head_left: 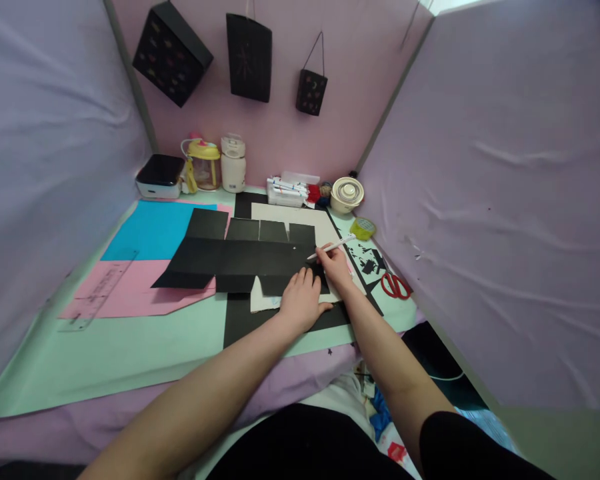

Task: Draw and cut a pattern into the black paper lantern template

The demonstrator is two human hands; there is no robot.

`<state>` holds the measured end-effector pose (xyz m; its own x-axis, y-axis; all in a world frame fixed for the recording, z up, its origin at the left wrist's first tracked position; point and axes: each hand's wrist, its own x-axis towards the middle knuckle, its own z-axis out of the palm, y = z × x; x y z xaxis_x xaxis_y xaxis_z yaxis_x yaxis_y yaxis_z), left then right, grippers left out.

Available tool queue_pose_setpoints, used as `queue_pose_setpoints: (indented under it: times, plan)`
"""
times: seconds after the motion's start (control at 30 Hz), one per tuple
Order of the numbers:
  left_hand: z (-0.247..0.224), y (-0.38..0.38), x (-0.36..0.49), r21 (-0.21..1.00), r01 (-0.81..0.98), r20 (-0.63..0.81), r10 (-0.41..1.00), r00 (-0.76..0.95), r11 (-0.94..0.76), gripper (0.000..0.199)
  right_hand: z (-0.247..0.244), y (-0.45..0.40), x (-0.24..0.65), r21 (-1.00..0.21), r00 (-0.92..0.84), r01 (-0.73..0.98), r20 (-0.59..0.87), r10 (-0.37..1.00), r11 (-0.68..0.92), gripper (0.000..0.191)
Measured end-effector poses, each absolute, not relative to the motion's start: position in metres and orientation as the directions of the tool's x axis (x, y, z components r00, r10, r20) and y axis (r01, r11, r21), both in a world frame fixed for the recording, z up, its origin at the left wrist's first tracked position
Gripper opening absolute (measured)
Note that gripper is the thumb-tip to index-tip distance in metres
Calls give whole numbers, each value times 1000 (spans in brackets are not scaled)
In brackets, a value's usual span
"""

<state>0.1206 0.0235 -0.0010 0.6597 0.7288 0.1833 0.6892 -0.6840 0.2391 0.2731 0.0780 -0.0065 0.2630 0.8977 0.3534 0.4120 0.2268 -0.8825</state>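
Observation:
A black sheet (240, 257) with cut flaps along its top and bottom edges lies across the table, over pink, white and black sheets. My left hand (303, 297) rests flat on its lower right part, fingers spread, holding nothing. Just to the right, my right hand (334, 263) is closed around a white pen (344, 241), whose tip points down and left at the black sheet. A small light mark shows on the sheet a little left of the pen. Whether the tip touches the sheet is too small to tell.
Red-handled scissors (396, 285), black scraps (369, 260) and yellow tape (363, 229) lie at the right. A clear ruler (100, 293) rests on pink paper (150, 287) at the left. Along the back stand a white bottle (233, 167), a pen box (286, 195) and a round container (347, 193).

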Motion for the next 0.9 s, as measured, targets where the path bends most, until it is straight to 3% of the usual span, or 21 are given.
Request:
queue_pose_setpoints:
  times: [0.4,0.73,0.9]
  plan:
    - [1,22,120,195,713,180,739,649,-674,67,-9,81,274,-886,285,401,364,887,234,27]
    - [3,20,120,139,724,178,737,652,-675,71,-9,78,276,-886,311,381,392,866,264,11]
    - [2,19,120,116,727,187,734,653,-676,70,-11,79,278,-850,305,443,440,844,283,18]
